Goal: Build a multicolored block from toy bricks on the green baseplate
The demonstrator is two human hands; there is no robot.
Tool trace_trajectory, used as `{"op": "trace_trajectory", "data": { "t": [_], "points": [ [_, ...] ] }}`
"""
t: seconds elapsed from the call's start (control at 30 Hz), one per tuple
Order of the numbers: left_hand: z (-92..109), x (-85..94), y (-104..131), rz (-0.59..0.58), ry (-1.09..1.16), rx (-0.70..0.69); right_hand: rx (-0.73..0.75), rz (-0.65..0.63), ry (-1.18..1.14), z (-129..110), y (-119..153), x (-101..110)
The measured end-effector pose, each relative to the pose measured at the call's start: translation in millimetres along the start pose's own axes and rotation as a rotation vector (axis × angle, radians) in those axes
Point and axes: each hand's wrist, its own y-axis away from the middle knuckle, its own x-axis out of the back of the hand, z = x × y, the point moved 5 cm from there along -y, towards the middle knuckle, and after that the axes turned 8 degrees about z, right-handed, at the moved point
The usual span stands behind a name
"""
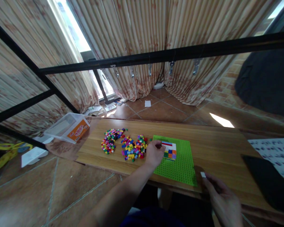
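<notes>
On the wooden table lies a green studded baseplate (184,164). A block of coloured bricks (170,152), with white, red, blue, orange and purple among them, sits on its upper left part. My left hand (154,155) is over the left edge of these bricks, its fingers pinched together; what they hold, if anything, is hidden. To the right of the baseplate, my right hand (223,197) grips a small white brick (203,174) between thumb and finger, near the table's front edge.
Piles of loose coloured bricks (131,146) lie left of the baseplate. A clear plastic box (67,127) with an orange label stands at the table's left end. On the right are a dark flat object (267,179) and a printed sheet (274,154). A black metal bar (142,59) crosses beyond the table.
</notes>
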Motion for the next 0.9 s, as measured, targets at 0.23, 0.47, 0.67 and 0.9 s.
{"op": "trace_trajectory", "data": {
  "t": [0.23,0.47,0.67,0.9],
  "points": [
    [-6.8,2.6,1.1,-0.035,0.075,-0.004,0.235,-0.075,-0.06,-56.8,9.8,-18.9],
    [-24.0,7.7,2.2,-0.05,0.174,0.019,0.669,-0.172,0.042,-123.9,12.4,-64.0],
    [-29.7,10.6,7.5,-0.082,0.198,0.049,0.974,-0.119,0.198,-144.3,14.1,-96.0],
    [-24.2,6.9,9.8,-0.113,0.248,0.042,1.042,-0.094,0.256,-139.7,15.8,-103.9]
  ]
}}
